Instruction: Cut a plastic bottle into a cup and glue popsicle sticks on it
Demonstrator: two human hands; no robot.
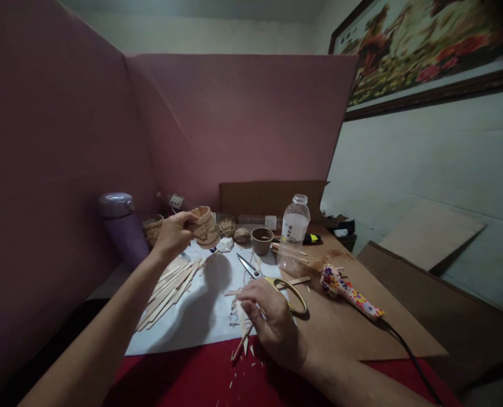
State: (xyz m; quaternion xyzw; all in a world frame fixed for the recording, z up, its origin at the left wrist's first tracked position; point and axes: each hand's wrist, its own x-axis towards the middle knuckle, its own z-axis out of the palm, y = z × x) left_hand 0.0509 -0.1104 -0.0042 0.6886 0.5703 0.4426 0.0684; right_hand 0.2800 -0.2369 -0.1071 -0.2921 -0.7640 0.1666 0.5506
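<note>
My left hand (pixel 176 233) is raised above the far left of the white paper. Its thumb and fingers pinch the rim of a small tan craft basket (pixel 206 227), tilted slightly. My right hand (pixel 270 319) rests low over the paper, fingers curled; what they hold, if anything, is hidden. Thin wooden scraps (pixel 243 330) lie under and beside its thumb. Just beyond the knuckles are scissors (pixel 251 267) with gold handles, blades parted a little. A fan of flat wooden craft sticks (pixel 173 291) lies below my left hand.
A clear plastic bottle (pixel 294 226), brown cup (pixel 262 242) and twine balls (pixel 242 236) stand at the back. A flower-patterned glue gun (pixel 351 291) lies on cardboard (pixel 387 333) at right, its cord trailing forward. A purple flask (pixel 124 232) stands left. Pink partitions (pixel 238 118) enclose the back and left.
</note>
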